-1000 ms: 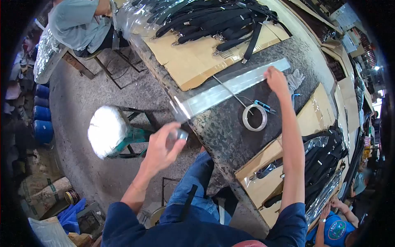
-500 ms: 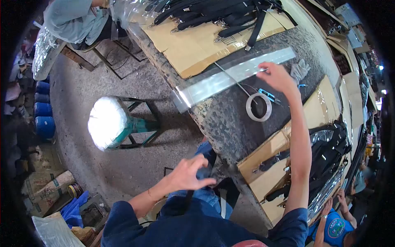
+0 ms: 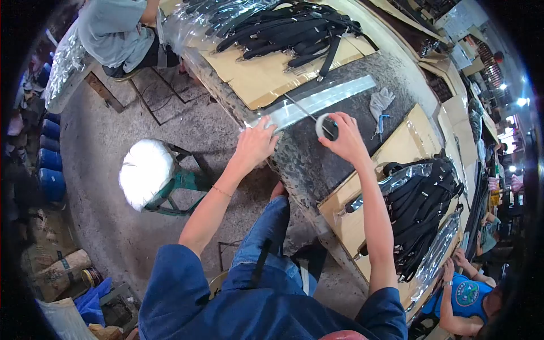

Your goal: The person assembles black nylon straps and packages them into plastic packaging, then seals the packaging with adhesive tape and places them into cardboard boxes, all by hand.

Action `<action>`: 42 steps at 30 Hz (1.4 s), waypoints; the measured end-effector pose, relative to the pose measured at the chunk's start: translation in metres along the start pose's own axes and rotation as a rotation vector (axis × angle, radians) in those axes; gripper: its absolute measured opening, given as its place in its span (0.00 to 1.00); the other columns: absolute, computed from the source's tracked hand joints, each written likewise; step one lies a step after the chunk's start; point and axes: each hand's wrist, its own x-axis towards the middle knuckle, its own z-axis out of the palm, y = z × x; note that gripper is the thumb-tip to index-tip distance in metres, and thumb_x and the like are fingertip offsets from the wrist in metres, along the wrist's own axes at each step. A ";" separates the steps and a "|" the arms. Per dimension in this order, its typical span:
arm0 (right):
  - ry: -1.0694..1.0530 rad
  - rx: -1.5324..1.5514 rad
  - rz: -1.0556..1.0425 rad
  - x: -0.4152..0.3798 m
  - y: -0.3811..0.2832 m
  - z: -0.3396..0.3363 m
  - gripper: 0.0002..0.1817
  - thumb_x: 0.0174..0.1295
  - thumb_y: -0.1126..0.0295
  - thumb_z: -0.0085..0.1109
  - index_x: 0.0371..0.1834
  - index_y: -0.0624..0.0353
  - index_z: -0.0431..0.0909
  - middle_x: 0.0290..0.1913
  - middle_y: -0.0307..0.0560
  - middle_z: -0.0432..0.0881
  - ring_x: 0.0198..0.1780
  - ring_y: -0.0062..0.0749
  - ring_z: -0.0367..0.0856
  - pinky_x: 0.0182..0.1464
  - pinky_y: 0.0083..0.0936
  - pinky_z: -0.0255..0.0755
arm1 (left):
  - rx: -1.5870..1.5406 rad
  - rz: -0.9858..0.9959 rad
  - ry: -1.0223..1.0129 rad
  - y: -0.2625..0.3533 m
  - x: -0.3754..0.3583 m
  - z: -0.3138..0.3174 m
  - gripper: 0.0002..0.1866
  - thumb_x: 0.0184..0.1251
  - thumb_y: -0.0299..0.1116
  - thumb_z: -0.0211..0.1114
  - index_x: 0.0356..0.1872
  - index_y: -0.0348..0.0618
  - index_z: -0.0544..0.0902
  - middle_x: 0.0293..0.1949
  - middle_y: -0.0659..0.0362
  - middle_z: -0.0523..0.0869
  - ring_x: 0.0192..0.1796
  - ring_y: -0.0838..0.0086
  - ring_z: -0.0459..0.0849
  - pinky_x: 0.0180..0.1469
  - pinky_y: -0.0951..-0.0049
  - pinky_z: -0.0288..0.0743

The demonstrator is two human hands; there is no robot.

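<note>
A stack of long clear plastic sleeves (image 3: 323, 101) lies across the dark tabletop. My left hand (image 3: 256, 146) rests on its near end, fingers apart and touching the plastic. A roll of clear tape (image 3: 322, 126) is gripped in my right hand (image 3: 347, 141), raised on edge between thumb and fingers. Beside the roll, a thin rod (image 3: 300, 107) crosses the sleeves. A crumpled grey glove (image 3: 381, 102) lies beyond my right hand, with a small blue-handled item (image 3: 383, 118) against it.
Black straps with metal clips (image 3: 289, 34) are heaped on cardboard (image 3: 249, 85) at the far end. More black straps (image 3: 422, 198) lie on cardboard at right. A silver-topped stool (image 3: 146, 173) stands on the floor at left. Other people sit at upper left and lower right.
My left hand has moved up from above my lap onto the sleeves' near end. My right hand has come off the sleeves and taken hold of the tape roll, lifting it on edge.
</note>
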 end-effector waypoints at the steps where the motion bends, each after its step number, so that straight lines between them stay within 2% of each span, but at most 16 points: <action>1: -0.010 0.057 -0.018 0.004 -0.005 0.001 0.33 0.46 0.62 0.71 0.56 0.60 0.71 0.59 0.54 0.69 0.60 0.50 0.66 0.63 0.37 0.63 | 0.004 -0.012 0.007 0.000 0.000 0.003 0.15 0.60 0.40 0.63 0.46 0.47 0.82 0.57 0.53 0.76 0.45 0.52 0.83 0.46 0.56 0.79; 6: -0.102 0.022 -0.096 0.001 0.002 0.022 0.36 0.45 0.58 0.72 0.58 0.59 0.70 0.59 0.56 0.69 0.62 0.52 0.65 0.63 0.37 0.63 | -0.017 -0.077 0.007 0.003 -0.002 0.003 0.13 0.61 0.39 0.63 0.45 0.48 0.83 0.57 0.53 0.77 0.46 0.51 0.82 0.47 0.56 0.79; 9: -0.137 0.108 0.085 -0.008 -0.002 0.017 0.39 0.44 0.56 0.73 0.60 0.57 0.68 0.58 0.56 0.68 0.61 0.54 0.67 0.62 0.38 0.64 | -0.032 0.009 0.067 -0.003 -0.004 0.010 0.13 0.62 0.36 0.60 0.46 0.46 0.83 0.56 0.50 0.77 0.39 0.50 0.84 0.42 0.54 0.80; 14: -0.181 0.280 0.003 -0.008 -0.002 0.012 0.39 0.44 0.55 0.73 0.60 0.57 0.68 0.57 0.55 0.69 0.61 0.51 0.68 0.62 0.37 0.64 | -0.035 0.006 0.119 -0.003 0.000 0.009 0.11 0.63 0.34 0.58 0.43 0.48 0.84 0.53 0.51 0.79 0.38 0.51 0.85 0.42 0.56 0.80; 16: -0.143 0.340 -0.012 -0.005 0.009 0.019 0.37 0.46 0.56 0.72 0.59 0.59 0.68 0.57 0.55 0.69 0.61 0.49 0.68 0.63 0.36 0.63 | -0.051 0.008 0.111 -0.003 0.002 0.009 0.11 0.64 0.34 0.57 0.43 0.47 0.84 0.52 0.51 0.79 0.38 0.51 0.85 0.41 0.56 0.80; 21: 0.013 0.244 -0.004 -0.005 0.022 0.044 0.36 0.47 0.58 0.70 0.60 0.53 0.68 0.65 0.58 0.63 0.66 0.56 0.62 0.66 0.42 0.61 | -0.073 -0.004 0.100 0.000 0.003 0.008 0.11 0.63 0.33 0.59 0.44 0.46 0.82 0.51 0.51 0.78 0.37 0.50 0.84 0.40 0.56 0.80; 25: 0.094 0.099 -0.021 -0.016 0.009 0.037 0.37 0.49 0.58 0.70 0.62 0.56 0.66 0.69 0.60 0.59 0.70 0.58 0.57 0.68 0.43 0.57 | -0.149 -0.013 0.239 0.016 -0.009 -0.019 0.17 0.59 0.35 0.64 0.50 0.45 0.78 0.51 0.51 0.76 0.40 0.50 0.83 0.40 0.55 0.79; 27: 0.179 0.121 -0.001 -0.024 -0.006 0.022 0.36 0.50 0.60 0.70 0.62 0.57 0.65 0.70 0.59 0.58 0.70 0.56 0.57 0.68 0.41 0.57 | -0.190 -0.031 0.258 0.030 -0.022 -0.039 0.20 0.58 0.37 0.66 0.51 0.45 0.76 0.51 0.51 0.75 0.42 0.49 0.82 0.41 0.55 0.78; 28: 0.255 0.144 0.012 -0.029 -0.017 0.014 0.36 0.51 0.62 0.70 0.63 0.59 0.65 0.70 0.58 0.58 0.70 0.53 0.58 0.69 0.40 0.56 | -0.241 0.003 0.301 0.039 -0.032 -0.051 0.19 0.59 0.37 0.67 0.50 0.43 0.75 0.47 0.51 0.76 0.39 0.55 0.82 0.38 0.60 0.78; 30: 0.150 0.366 -0.001 -0.051 -0.045 -0.002 0.36 0.50 0.70 0.70 0.64 0.62 0.65 0.66 0.54 0.66 0.67 0.46 0.65 0.66 0.35 0.60 | -0.283 0.029 0.342 0.054 -0.060 -0.064 0.19 0.59 0.37 0.67 0.48 0.42 0.74 0.43 0.50 0.77 0.36 0.61 0.83 0.36 0.65 0.77; 32: -0.209 0.889 0.092 -0.086 -0.092 -0.023 0.35 0.50 0.73 0.70 0.63 0.62 0.65 0.62 0.49 0.71 0.63 0.34 0.69 0.63 0.29 0.63 | -0.782 -0.151 0.058 0.073 -0.092 -0.066 0.23 0.63 0.44 0.65 0.47 0.37 0.68 0.38 0.53 0.75 0.33 0.73 0.79 0.34 0.71 0.74; 34: -0.249 1.042 0.049 -0.124 -0.127 -0.024 0.31 0.53 0.75 0.66 0.62 0.62 0.67 0.56 0.46 0.76 0.55 0.29 0.76 0.56 0.27 0.70 | -0.882 -0.027 0.094 0.094 -0.118 -0.055 0.28 0.66 0.51 0.60 0.48 0.35 0.63 0.33 0.57 0.74 0.31 0.80 0.75 0.33 0.74 0.73; 35: -0.322 1.463 0.246 -0.143 -0.139 -0.023 0.29 0.55 0.78 0.63 0.62 0.62 0.67 0.52 0.45 0.78 0.52 0.27 0.77 0.55 0.25 0.70 | -0.872 -0.021 0.057 0.104 -0.130 -0.053 0.30 0.66 0.54 0.58 0.49 0.34 0.63 0.32 0.56 0.75 0.30 0.77 0.76 0.33 0.73 0.73; 36: -0.330 1.474 0.250 -0.161 -0.142 -0.017 0.29 0.55 0.78 0.63 0.62 0.62 0.67 0.52 0.45 0.78 0.52 0.27 0.77 0.55 0.25 0.70 | -0.862 -0.013 0.021 0.114 -0.140 -0.051 0.32 0.67 0.56 0.57 0.50 0.34 0.62 0.30 0.55 0.77 0.29 0.75 0.78 0.33 0.72 0.74; 38: -0.080 1.488 0.326 -0.190 -0.141 -0.004 0.28 0.57 0.81 0.61 0.62 0.63 0.66 0.49 0.45 0.79 0.51 0.26 0.77 0.55 0.23 0.70 | -0.789 0.083 0.028 0.127 -0.155 -0.039 0.31 0.66 0.52 0.59 0.51 0.32 0.60 0.33 0.45 0.81 0.31 0.58 0.84 0.34 0.66 0.76; 42: 0.135 1.769 0.501 -0.233 -0.151 -0.024 0.27 0.65 0.70 0.57 0.65 0.66 0.60 0.47 0.51 0.80 0.47 0.29 0.80 0.51 0.26 0.74 | -0.658 0.145 -0.057 0.149 -0.174 -0.030 0.28 0.64 0.45 0.62 0.51 0.34 0.62 0.31 0.45 0.80 0.31 0.50 0.82 0.32 0.57 0.75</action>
